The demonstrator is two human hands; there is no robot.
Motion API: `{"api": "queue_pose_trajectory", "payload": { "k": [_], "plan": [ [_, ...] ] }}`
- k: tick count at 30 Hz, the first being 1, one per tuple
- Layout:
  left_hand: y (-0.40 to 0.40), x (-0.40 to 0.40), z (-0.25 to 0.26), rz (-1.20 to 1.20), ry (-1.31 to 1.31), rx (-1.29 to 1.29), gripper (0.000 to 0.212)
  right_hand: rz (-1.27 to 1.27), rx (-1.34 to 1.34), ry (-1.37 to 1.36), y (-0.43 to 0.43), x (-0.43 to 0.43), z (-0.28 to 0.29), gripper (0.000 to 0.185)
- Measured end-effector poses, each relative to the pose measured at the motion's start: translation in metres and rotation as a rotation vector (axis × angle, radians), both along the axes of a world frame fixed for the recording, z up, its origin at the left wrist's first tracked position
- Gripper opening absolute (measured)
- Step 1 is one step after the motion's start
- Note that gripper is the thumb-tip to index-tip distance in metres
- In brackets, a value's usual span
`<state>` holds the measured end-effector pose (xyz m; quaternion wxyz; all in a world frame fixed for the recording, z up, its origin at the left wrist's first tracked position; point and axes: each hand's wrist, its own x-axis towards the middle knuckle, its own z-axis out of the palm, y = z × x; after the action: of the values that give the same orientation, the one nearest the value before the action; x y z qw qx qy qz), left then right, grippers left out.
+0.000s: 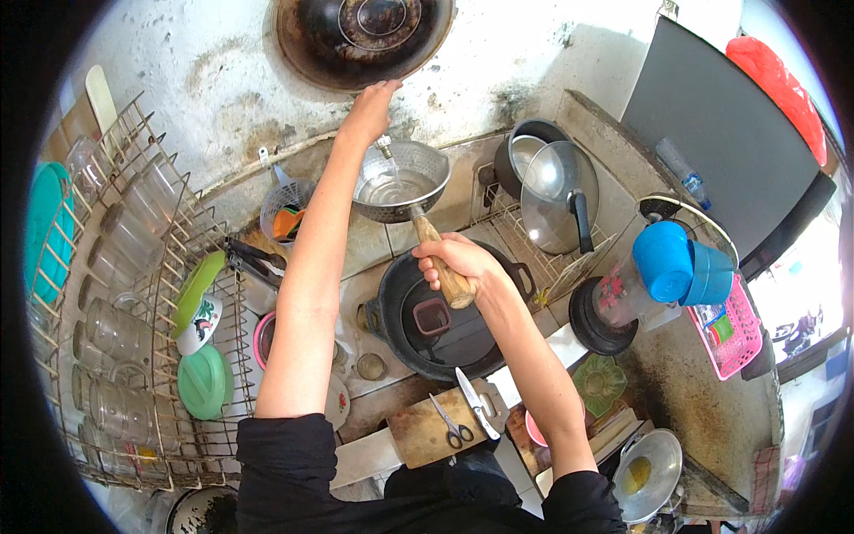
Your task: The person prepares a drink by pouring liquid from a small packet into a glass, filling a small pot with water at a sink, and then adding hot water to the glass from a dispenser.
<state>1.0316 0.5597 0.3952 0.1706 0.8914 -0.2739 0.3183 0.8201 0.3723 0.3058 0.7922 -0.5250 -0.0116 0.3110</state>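
Observation:
My right hand (460, 260) grips the wooden handle (434, 233) of a hammered metal saucepan (403, 180). The pan is held under a wall water tap (384, 145), and a thin stream runs into the water inside it. My left hand (369, 110) is on the tap, covering most of its upper part. Below the saucepan stands a large black basin (393, 314) with dark water and a small square container (432, 316) in it. Beside the tap, partly behind my left forearm, a grey strainer basket (283, 203) holds orange and green items.
A wire dish rack (167, 280) with glass mugs stands left. Scissors (454, 427) and a knife (477, 404) lie on a wooden cutting board (410, 427) near me. Right are a dark pot (510, 160), glass lid (554, 200) and blue cups (662, 260). A blackened wok (313, 60) hangs above.

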Motion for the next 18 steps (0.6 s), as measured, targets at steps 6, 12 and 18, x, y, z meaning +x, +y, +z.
{"api": "queue_pose_trajectory", "payload": {
  "k": [6, 12, 18],
  "plan": [
    [-0.0016, -0.003, -0.0001, 0.008, 0.012, -0.007, 0.058, -0.003, -0.003, -0.012, -0.0021, -0.0011, -0.0016, 0.012],
    [-0.001, -0.0017, -0.0016, 0.021, -0.04, -0.001, 0.056, -0.011, -0.001, -0.026, -0.0019, 0.0013, -0.0035, 0.011],
    [-0.0032, -0.0035, -0.0005, 0.05, -0.016, 0.021, 0.057, -0.005, 0.005, -0.019, -0.0027, 0.0022, -0.0048, 0.01]
  ]
}}
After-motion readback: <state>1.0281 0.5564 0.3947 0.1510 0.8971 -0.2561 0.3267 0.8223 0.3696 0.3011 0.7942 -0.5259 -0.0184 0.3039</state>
